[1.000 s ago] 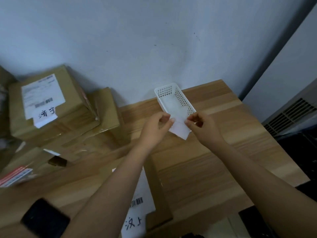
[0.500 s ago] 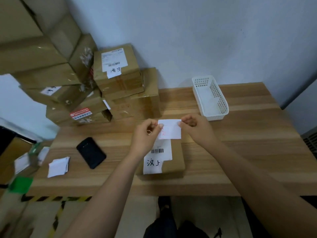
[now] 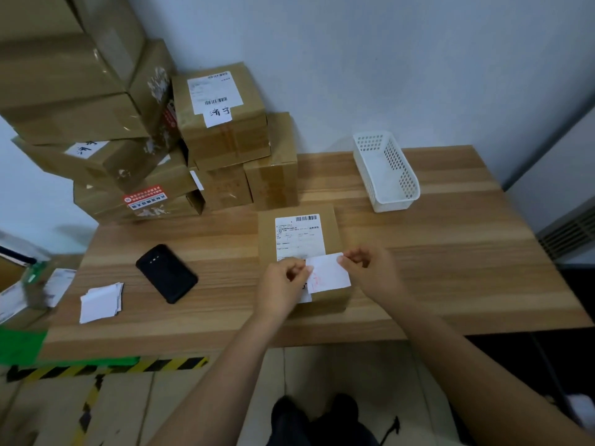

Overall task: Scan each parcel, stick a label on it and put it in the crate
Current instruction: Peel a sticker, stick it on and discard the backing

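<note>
A small cardboard parcel (image 3: 267, 233) with a printed shipping sheet lies on the wooden table (image 3: 450, 268) in front of me. Just above its near end I hold a white label (image 3: 331, 272) with faint red marks. My left hand (image 3: 283, 284) pinches the label's left edge and my right hand (image 3: 370, 268) pinches its upper right corner. A black handheld scanner (image 3: 166, 273) lies flat to the left of the parcel. A white perforated crate (image 3: 386, 170) stands at the table's back right.
Several taped cardboard parcels (image 3: 222, 123) are stacked at the back left against the wall. A small pile of white labels (image 3: 101, 302) lies near the table's left front edge. Yellow-black hazard tape (image 3: 112, 368) marks the floor below.
The view has swung down and left from the crate to the whole table. Both hands have carried the label from near the crate down over the parcel's near end.
</note>
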